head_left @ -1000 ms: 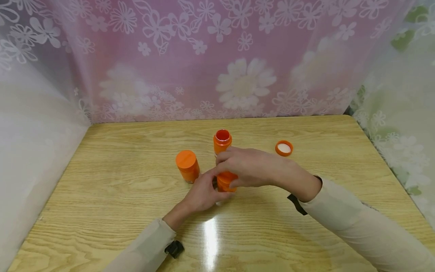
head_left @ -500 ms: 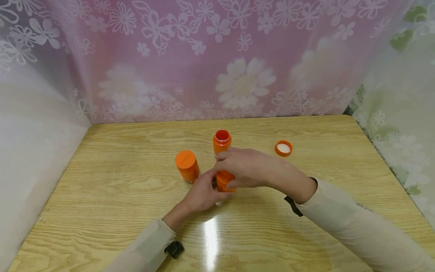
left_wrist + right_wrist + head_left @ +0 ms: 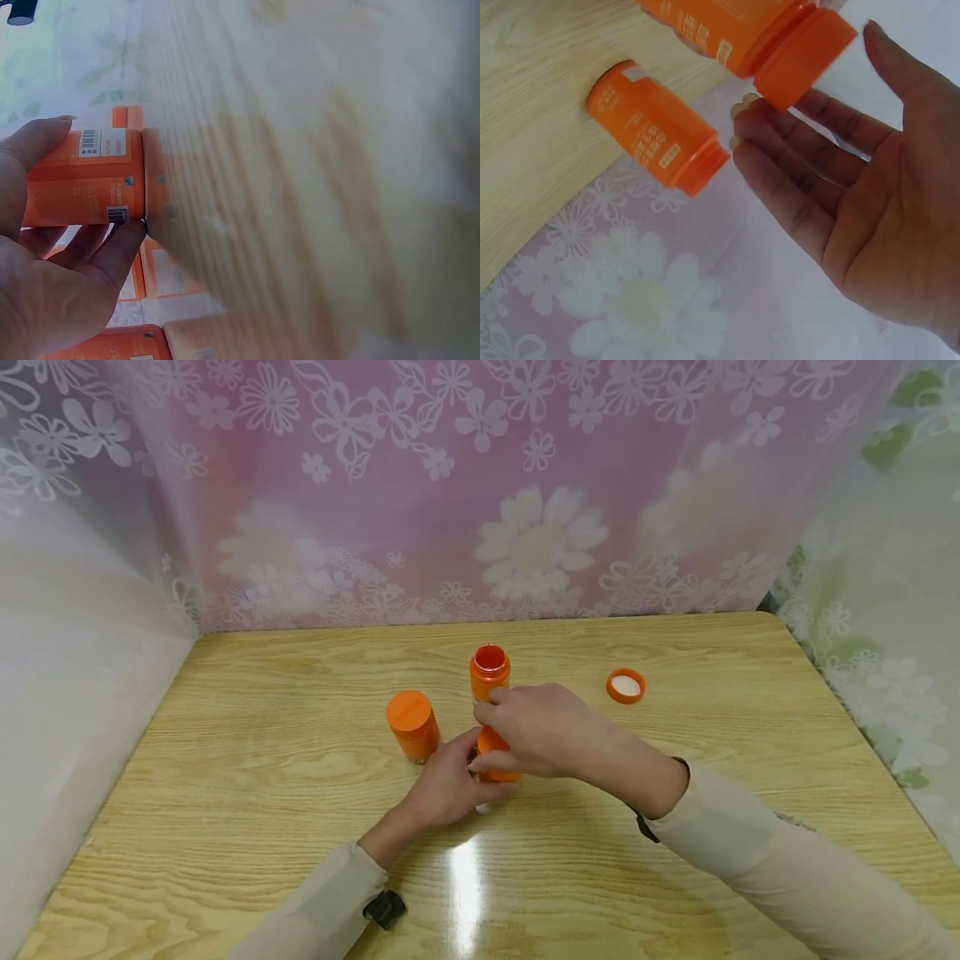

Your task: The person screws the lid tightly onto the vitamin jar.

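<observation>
My left hand point(image 3: 446, 785) grips an orange plastic bottle point(image 3: 86, 180) around its lower body; its base meets the tabletop. The thumb and fingers lie on opposite sides of it in the left wrist view. The bottle's orange screw cap point(image 3: 806, 60) is on. My right hand point(image 3: 540, 727) is at this cap, its fingers fairly straight along the far edge and the thumb slightly apart from it in the right wrist view. In the head view this hand hides part of the cap. Just behind stands an uncapped orange bottle point(image 3: 491, 672), its mouth showing.
Left of the hands stands another orange bottle point(image 3: 414, 727) with its lid on. A loose orange cap point(image 3: 626, 686), white inside, lies upturned at the right on the wooden table point(image 3: 262, 810). A pink flowered curtain point(image 3: 420, 510) hangs behind the table's far edge.
My right hand has turned at the cap: its thumb has swung left across the cap's front, and its wrist has shifted left. The left hand and its bottle stay in place.
</observation>
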Demonstrator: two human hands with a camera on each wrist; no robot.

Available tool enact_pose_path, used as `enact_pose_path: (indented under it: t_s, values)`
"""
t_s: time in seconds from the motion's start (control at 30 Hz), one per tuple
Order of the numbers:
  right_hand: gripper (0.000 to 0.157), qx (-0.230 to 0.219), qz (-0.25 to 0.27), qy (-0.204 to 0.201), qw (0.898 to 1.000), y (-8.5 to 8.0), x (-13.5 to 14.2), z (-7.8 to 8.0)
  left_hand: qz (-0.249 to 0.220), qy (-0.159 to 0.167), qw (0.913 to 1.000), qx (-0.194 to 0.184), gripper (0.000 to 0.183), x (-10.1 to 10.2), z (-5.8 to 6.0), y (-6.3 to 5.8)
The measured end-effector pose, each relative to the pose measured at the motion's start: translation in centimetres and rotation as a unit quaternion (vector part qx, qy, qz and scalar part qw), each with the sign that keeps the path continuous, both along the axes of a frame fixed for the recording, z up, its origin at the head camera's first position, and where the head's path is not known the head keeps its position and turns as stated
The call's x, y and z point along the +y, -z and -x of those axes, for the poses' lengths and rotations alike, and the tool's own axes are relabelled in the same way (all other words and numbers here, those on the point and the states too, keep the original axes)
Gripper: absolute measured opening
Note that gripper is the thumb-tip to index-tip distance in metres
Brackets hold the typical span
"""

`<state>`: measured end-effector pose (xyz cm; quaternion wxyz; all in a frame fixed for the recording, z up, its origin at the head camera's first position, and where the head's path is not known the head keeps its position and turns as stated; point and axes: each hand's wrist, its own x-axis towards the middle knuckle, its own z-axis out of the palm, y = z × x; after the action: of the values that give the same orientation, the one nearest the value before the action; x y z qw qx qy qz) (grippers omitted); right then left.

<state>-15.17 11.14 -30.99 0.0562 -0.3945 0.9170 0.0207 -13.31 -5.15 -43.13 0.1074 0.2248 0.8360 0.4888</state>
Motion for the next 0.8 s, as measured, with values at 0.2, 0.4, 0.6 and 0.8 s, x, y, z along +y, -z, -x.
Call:
enact_pose_path:
  t_s: [0.2, 0.4, 0.6, 0.8]
  values:
    - [0.038, -0.038, 0.013, -0.050, 0.998, -1.5, 0.8, 0.5, 0.023, -0.011, 0.9997, -0.005, 0.050, -0.2, 0.1, 0.0]
    - [0.042, -0.127, 0.026, -0.124, 0.984, -1.6, 1.2, 0.8, 0.039, -0.017, 0.9991, -0.006, 0.059, -0.1, 0.0, -0.2]
    - [0.049, -0.131, 0.034, -0.129, 0.982, -1.1, 1.1, 0.9, 0.037, -0.014, 0.9992, 0.002, 0.056, 0.1, 0.0, -0.3]
    - [0.039, -0.118, 0.030, -0.093, 0.988, -1.0, 1.0, 0.7, 0.043, -0.016, 0.9989, 0.009, 0.057, 0.1, 0.1, -0.3]
